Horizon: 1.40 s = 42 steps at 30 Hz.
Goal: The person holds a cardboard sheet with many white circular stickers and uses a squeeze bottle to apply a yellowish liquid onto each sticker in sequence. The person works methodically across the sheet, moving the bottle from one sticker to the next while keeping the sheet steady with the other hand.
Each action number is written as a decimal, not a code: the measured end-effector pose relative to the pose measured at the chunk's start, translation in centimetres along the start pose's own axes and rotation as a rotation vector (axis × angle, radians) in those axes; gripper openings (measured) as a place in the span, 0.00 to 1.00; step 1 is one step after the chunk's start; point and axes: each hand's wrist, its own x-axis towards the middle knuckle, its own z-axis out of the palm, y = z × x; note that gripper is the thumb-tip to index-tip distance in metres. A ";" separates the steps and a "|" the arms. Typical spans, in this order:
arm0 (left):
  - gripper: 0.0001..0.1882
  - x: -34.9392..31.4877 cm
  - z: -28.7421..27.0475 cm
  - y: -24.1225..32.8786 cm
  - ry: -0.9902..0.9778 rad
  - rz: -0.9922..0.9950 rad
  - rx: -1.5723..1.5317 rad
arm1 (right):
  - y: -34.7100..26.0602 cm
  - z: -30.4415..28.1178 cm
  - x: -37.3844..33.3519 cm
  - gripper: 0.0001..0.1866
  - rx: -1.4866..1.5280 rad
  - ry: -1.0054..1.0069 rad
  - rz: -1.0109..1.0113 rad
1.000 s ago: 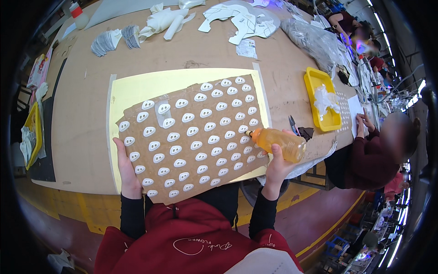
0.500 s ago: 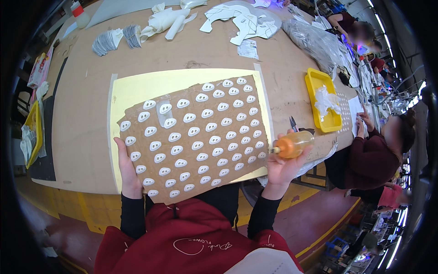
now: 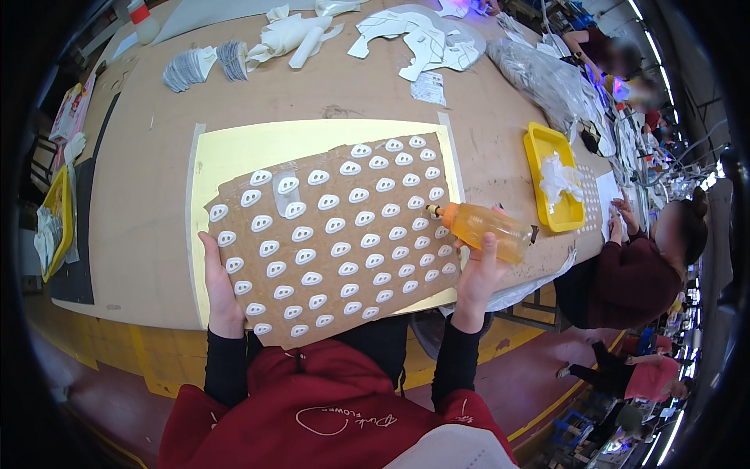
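Observation:
A brown cardboard sheet (image 3: 320, 270) lies tilted in front of me, with rows of small white rounded-triangle pieces (image 3: 341, 249), each with two dark holes. My left hand (image 3: 222, 293) holds its left edge, thumb along the border and the other fingers mostly hidden beneath. In my right hand (image 3: 478, 273) is a squeeze bottle (image 3: 491, 231), clear with amber liquid and an orange cap. The bottle lies nearly level, its narrow nozzle pointing left over the sheet's right edge, near the white pieces. Whether the tip touches anything I cannot tell.
Under the cardboard, a pale yellow sheet (image 3: 312, 139) is taped to the brown table (image 3: 148, 195). A yellow tray (image 3: 534, 168) with white crumpled material stands right, beside a seated co-worker (image 3: 633, 266). White cut pieces (image 3: 410, 35) and a plastic bag (image 3: 539, 74) lie at the back.
The squeeze bottle has swung and moved left, its nozzle now over the cardboard's right edge. My right thumb has shifted onto its near side. My left hand keeps its hold.

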 end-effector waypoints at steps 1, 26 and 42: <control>0.32 0.0 0.0 0.0 0.003 0.001 0.002 | 0.2 0.0 0.1 0.26 -0.041 -0.009 -0.012; 0.32 0.1 -0.5 0.0 -0.018 -0.021 -0.028 | -0.2 1.5 -0.7 0.26 -0.193 -0.117 -0.083; 0.32 0.2 -0.9 0.0 -0.038 -0.034 -0.025 | -0.7 1.8 0.3 0.27 -0.259 -0.157 -0.100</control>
